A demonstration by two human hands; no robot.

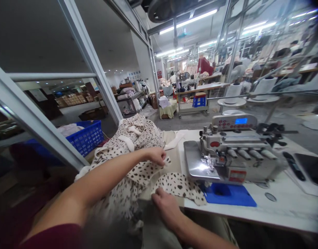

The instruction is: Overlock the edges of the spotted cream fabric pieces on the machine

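Note:
My left hand (158, 156) is closed in a pinch on a corner of cream cloth with dark spots (145, 172), at the near side of a large heap of the same fabric. Closer to my body, my right hand (166, 204) is closed at the left end of a separate curved piece of spotted fabric (178, 185). That piece lies flat over the table's front edge, and its right end reaches toward the overlock sewing machine (234, 148). My fingers partly hide what each hand pinches.
A blue mat (230, 194) lies below the machine's metal plate (197, 159). The fabric heap (138, 131) covers the table's left end, beside a metal frame post (96, 79). A blue basket (87, 136) stands left. Thread cones (233, 92) rise behind the machine.

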